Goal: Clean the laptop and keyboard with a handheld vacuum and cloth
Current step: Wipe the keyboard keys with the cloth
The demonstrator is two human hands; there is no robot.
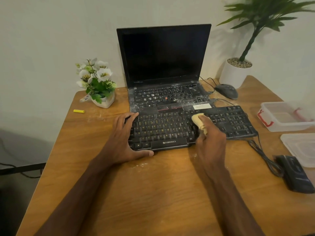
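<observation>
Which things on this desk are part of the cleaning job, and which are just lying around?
Job: laptop, keyboard held by left hand, cloth in right hand, black device, possibly the vacuum.
Lying about: mouse, flower pot, potted plant, yellow stick, plastic tub.

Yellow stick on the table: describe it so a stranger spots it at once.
Start at the open laptop at the back of the wooden table. Left of it stands a pot of white flowers. The yellow stick lies flat just left of that pot, the only bright yellow thing.
</observation>
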